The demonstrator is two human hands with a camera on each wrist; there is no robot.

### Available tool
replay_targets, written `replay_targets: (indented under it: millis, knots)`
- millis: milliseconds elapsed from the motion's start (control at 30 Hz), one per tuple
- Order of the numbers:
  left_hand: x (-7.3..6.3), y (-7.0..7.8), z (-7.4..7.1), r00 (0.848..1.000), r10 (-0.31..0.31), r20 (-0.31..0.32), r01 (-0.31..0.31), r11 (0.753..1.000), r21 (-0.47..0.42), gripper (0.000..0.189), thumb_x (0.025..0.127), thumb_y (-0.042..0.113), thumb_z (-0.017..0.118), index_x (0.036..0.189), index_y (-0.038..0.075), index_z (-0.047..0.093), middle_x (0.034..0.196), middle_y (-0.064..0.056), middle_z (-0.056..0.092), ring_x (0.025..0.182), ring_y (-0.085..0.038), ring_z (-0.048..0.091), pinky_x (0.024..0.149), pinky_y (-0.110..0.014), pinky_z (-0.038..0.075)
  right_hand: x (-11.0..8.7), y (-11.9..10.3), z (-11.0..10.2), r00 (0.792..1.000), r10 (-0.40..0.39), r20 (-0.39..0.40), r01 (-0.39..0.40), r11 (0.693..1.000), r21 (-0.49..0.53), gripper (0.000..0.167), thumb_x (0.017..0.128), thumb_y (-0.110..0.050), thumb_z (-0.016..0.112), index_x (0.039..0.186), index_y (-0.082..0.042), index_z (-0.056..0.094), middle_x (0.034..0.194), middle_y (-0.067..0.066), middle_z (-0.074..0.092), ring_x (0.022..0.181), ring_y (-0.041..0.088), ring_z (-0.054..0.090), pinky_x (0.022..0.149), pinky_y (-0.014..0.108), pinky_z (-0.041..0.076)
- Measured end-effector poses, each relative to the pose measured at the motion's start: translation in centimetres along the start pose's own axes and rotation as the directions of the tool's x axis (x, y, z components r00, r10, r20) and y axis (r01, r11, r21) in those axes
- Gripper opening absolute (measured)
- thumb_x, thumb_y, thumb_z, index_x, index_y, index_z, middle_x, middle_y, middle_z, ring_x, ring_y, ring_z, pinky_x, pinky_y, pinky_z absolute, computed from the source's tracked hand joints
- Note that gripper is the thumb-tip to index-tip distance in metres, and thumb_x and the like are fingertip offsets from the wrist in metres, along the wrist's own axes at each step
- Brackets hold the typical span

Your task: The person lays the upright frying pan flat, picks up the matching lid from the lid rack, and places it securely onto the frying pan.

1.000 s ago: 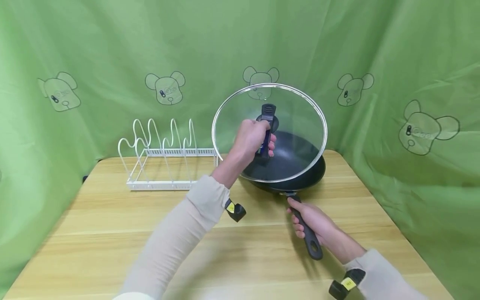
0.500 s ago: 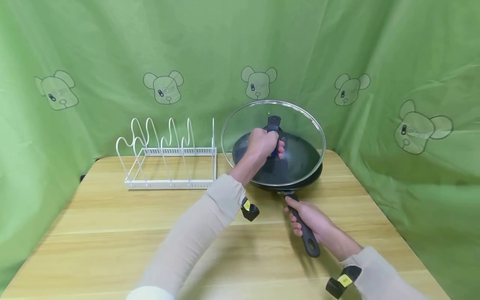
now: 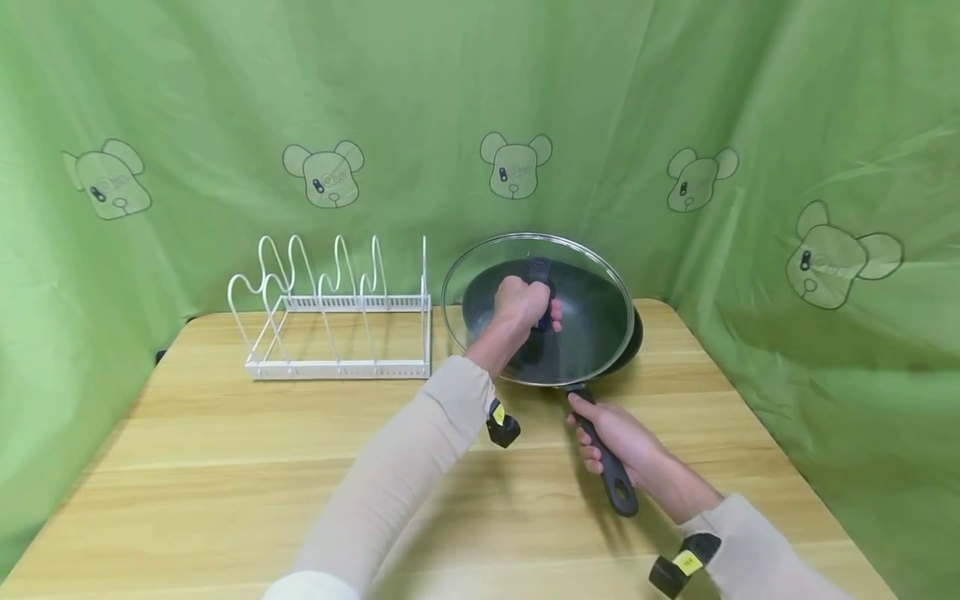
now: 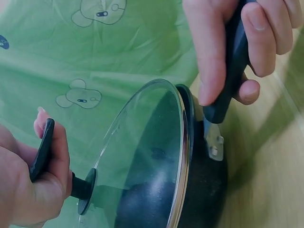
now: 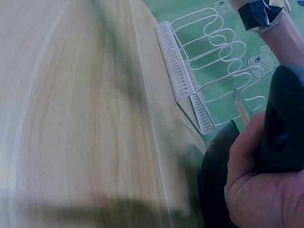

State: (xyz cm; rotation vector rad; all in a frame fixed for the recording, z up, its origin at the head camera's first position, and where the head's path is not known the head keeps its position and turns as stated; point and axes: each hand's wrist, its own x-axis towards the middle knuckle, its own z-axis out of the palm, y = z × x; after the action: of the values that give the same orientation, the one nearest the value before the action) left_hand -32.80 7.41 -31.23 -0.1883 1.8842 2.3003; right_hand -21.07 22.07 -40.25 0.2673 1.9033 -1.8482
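Observation:
In the head view, my left hand [image 3: 522, 304] grips the dark knob handle of a round glass lid [image 3: 592, 333] with a metal rim. The lid hangs tilted over a black wok [image 3: 636, 342], its near edge low at the wok's handle side, its far edge higher and shifted left. My right hand [image 3: 618, 442] holds the wok's long black handle [image 3: 621, 493], thumb along the top. Through the left wrist view, the lid's rim [image 4: 182, 161] lies close beside the wok's rim [image 4: 190, 114], with the fingers of the left hand [image 4: 35, 175] curled round the knob.
A white wire rack [image 3: 337, 369] with several upright loops stands left of the wok on the wooden table [image 3: 225, 483]. Green curtain [image 3: 420, 100] printed with bear heads surrounds the table's back and sides.
My left hand has lowered the lid toward the wok, moving slightly right and then down. The right hand keeps its hold on the wok's handle, nearly still.

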Motion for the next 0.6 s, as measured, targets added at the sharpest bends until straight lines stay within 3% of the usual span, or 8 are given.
replay_targets:
  millis: [600]
  knots:
    - [1.0,-1.8,-0.3,0.999,-0.007,-0.036,0.009,0.999,0.031,0.024,0.091,-0.008,0.045,0.113,-0.008,0.055,0.059,-0.006,0.061,0.042,-0.012,0.056,0.043,-0.023,0.058,0.1,0.0,-0.2,1.0,0.004,0.014,-0.004,1.0,-0.002,0.04,0.107,-0.047,0.044,0.106,-0.008,0.047,0.063,-0.009,0.041,0.046,0.003,0.037,0.039,0.015,0.037]
